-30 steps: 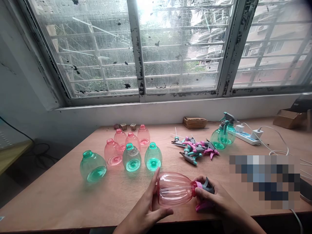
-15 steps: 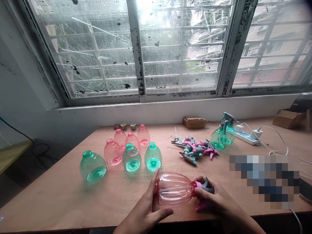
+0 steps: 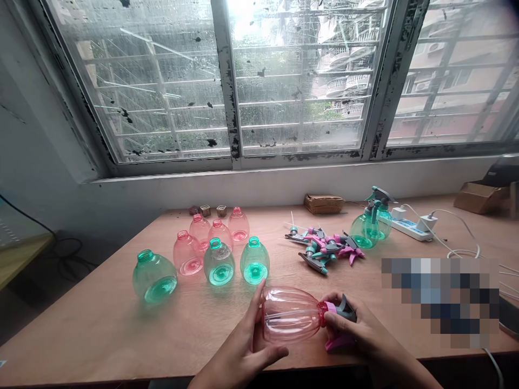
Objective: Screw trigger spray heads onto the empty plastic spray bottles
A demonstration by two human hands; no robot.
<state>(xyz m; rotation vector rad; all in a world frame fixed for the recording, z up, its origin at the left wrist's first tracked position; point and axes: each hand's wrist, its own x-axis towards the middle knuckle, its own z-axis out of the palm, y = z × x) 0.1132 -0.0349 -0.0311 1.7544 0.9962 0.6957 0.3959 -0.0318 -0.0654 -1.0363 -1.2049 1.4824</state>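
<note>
A clear pink spray bottle point(image 3: 290, 314) lies on its side between my hands, its base to the left and its neck to the right. My left hand point(image 3: 247, 346) cups the base, fingers behind it and thumb stretched out below. With closed fingers my right hand point(image 3: 354, 324) grips the neck, where a pink-and-grey spray head point(image 3: 344, 309) is fitted. A thin tube shows inside the bottle. Beyond my hands lies a pile of pink, teal and grey spray heads point(image 3: 326, 247).
Several open pink bottles point(image 3: 188, 256) and green bottles point(image 3: 219, 265) stand at left and centre. Two green spray bottles with heads point(image 3: 364, 229) stand beside a white power strip point(image 3: 413, 228) with cables. A cardboard box point(image 3: 323, 203) lies near the wall; a blurred patch covers the right side.
</note>
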